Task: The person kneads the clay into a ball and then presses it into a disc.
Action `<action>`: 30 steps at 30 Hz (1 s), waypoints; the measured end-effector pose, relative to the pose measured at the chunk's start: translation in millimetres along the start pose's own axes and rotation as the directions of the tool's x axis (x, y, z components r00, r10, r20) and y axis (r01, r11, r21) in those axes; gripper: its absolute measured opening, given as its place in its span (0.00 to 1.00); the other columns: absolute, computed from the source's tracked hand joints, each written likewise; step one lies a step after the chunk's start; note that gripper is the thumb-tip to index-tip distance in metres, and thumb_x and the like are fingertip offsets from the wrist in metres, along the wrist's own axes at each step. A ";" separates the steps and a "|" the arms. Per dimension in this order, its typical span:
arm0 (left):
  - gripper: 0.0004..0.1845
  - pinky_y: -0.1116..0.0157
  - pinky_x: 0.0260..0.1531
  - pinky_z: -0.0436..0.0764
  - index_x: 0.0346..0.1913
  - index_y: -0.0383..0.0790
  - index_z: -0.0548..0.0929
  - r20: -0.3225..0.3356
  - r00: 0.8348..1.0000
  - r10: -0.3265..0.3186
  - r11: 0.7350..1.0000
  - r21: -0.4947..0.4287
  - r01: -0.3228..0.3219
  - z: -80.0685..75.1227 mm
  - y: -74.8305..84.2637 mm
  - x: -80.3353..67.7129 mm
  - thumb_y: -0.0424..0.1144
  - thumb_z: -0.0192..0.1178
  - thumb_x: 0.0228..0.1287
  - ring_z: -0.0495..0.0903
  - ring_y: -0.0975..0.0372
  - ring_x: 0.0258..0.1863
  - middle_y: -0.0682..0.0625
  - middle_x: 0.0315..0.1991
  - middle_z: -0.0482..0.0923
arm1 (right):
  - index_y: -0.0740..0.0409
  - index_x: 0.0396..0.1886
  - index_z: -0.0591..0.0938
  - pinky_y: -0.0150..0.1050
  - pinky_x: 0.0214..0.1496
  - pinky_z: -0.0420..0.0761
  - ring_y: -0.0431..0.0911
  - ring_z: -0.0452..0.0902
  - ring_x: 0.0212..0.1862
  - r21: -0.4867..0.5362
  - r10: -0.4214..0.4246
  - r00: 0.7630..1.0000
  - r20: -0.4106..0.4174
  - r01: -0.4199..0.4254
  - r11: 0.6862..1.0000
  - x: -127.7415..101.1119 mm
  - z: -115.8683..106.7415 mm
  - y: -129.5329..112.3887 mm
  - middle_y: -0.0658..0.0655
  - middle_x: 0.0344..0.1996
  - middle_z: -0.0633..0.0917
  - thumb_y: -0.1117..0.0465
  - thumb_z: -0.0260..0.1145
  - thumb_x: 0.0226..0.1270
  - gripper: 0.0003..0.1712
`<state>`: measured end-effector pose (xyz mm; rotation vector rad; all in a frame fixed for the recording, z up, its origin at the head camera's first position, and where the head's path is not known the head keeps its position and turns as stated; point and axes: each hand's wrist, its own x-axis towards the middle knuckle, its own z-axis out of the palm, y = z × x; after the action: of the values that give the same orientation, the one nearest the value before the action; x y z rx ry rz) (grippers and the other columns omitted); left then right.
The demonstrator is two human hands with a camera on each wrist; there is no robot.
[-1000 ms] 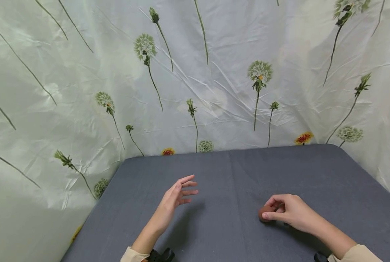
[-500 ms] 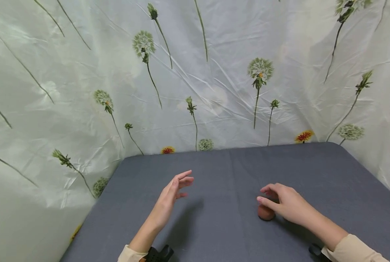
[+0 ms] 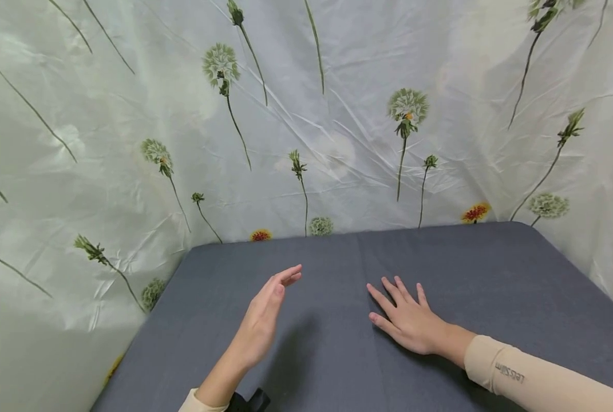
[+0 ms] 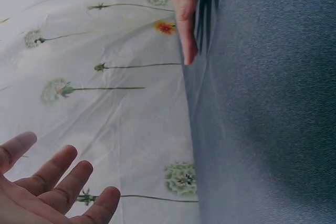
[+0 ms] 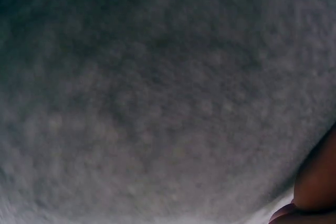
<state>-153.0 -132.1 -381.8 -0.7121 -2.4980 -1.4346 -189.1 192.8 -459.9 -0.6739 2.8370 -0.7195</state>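
Note:
My right hand (image 3: 409, 323) lies palm down over the grey-covered table (image 3: 440, 257), fingers spread. No held thing shows, and whatever is under the palm is hidden. The small reddish-brown round thing from the earlier head frames is out of sight now. In the right wrist view the grey cloth (image 5: 157, 103) fills nearly everything, blurred, with part of a dark brown shape in the lower right corner. To the left, my left hand (image 3: 262, 317) hovers over the table on its edge, fingers extended and touching nothing. In the left wrist view its fingers (image 4: 68, 187) are spread apart.
A pale curtain (image 3: 337, 126) printed with dandelions hangs behind and left of the table. The table's back edge meets it. A black wrist strap (image 3: 249, 400) is below my left hand, which casts a shadow on the cloth.
My right hand let go of the reddish-brown round thing, rose a little, then moved left and flattened with spread fingers. The round thing went out of sight. My left hand barely shifted.

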 end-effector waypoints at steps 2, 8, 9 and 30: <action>0.25 0.41 0.74 0.71 0.80 0.58 0.70 0.008 1.000 0.004 1.000 -0.011 -0.004 -0.6 1.3 1.7 0.42 0.33 0.91 0.74 0.56 0.77 0.54 0.73 0.77 | 0.47 0.89 0.56 0.84 0.76 0.32 0.73 0.38 0.87 0.005 0.000 1.000 0.017 0.000 1.000 0.7 1.7 3.7 0.70 0.87 0.52 0.32 0.47 0.87 0.43; 0.26 0.37 0.74 0.69 0.81 0.57 0.69 0.032 0.999 -0.008 0.999 -0.037 0.010 -3.7 2.8 5.0 0.43 0.32 0.91 0.72 0.54 0.78 0.53 0.73 0.77 | 0.45 0.89 0.57 0.85 0.74 0.33 0.74 0.38 0.87 -0.004 -0.005 1.000 0.029 0.005 1.000 2.6 2.3 4.8 0.70 0.87 0.50 0.34 0.48 0.87 0.40; 0.26 0.36 0.74 0.69 0.81 0.56 0.69 0.035 0.999 -0.009 0.999 -0.045 0.010 -4.6 2.8 5.8 0.43 0.32 0.91 0.72 0.53 0.78 0.53 0.73 0.78 | 0.45 0.89 0.57 0.85 0.74 0.33 0.73 0.38 0.87 -0.009 -0.003 1.000 0.030 0.003 1.000 3.4 2.6 4.3 0.70 0.87 0.50 0.35 0.48 0.87 0.40; 0.27 0.35 0.71 0.69 0.81 0.56 0.68 0.017 1.000 0.010 0.991 -0.132 -0.007 -16.7 0.4 16.2 0.46 0.26 0.92 0.72 0.52 0.78 0.50 0.72 0.78 | 0.38 0.89 0.56 0.82 0.78 0.34 0.66 0.37 0.89 -0.102 0.045 0.999 0.021 -0.043 0.994 16.1 12.4 2.8 0.63 0.89 0.49 0.30 0.45 0.85 0.41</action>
<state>-168.3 -141.0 -366.6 -0.7601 -2.4269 -1.6099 -201.6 182.5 -472.5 -0.6277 2.8735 -0.5602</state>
